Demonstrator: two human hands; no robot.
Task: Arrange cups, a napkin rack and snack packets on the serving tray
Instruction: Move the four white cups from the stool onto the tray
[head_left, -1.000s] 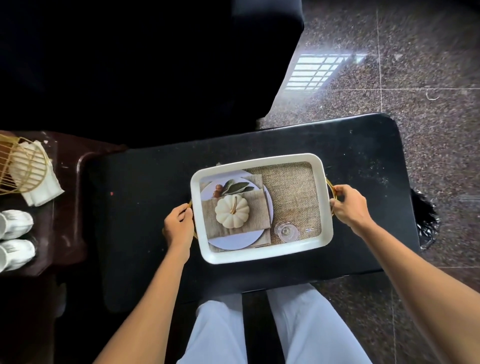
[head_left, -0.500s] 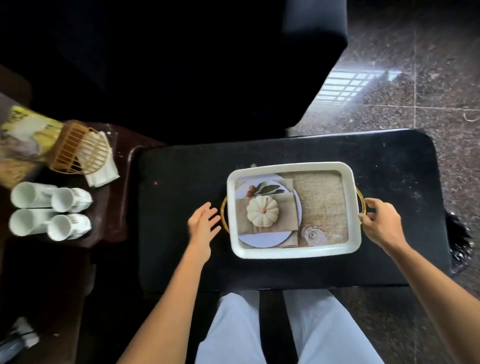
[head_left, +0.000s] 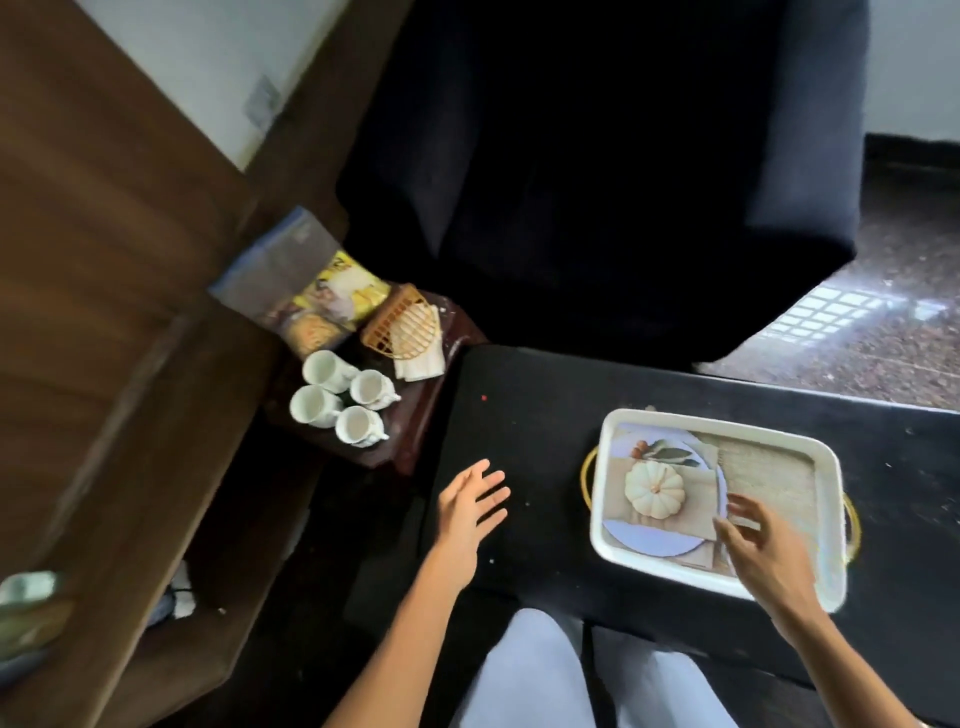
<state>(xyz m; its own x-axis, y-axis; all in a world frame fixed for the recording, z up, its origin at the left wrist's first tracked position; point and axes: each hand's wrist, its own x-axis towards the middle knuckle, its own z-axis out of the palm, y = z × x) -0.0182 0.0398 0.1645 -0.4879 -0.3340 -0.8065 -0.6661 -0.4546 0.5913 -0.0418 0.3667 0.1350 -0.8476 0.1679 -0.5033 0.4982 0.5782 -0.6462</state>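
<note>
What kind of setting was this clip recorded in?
Probably a home living room. A dark upholstered armchair stands behind a low black table, a small wooden side table holds white cups, and the floor is polished speckled stone.

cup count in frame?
4, all lying on the small side table, clustered in two rows: back-left cup, back-right cup, front-left cup, front-right cup. None on the tray. None look hidden.
</note>
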